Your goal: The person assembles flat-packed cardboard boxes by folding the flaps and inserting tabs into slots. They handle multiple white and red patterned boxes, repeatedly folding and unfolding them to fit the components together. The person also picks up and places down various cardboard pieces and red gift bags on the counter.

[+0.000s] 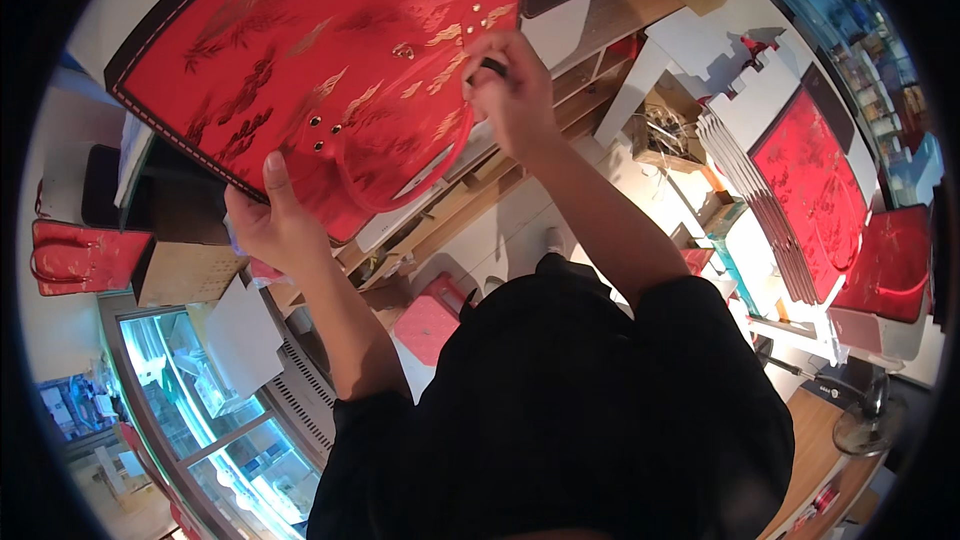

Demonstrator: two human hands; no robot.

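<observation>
A large red panel with gold and dark leaf patterns and a dark stitched border lies before me; it looks like a bag's side. My left hand grips its near edge, thumb on top and fingers underneath. A red tubular handle loops from the panel toward me, with gold eyelets near its left end. Over the handle's right end, my right hand is closed around a small black thing, mostly hidden by the fingers. More eyelets show just beyond that hand.
At right, a stack of red panels stands by a carton of scraps. A finished-looking red bag is at far left, beside a cardboard box. A pink-red stool stands below the bench; a glass case glows lower left.
</observation>
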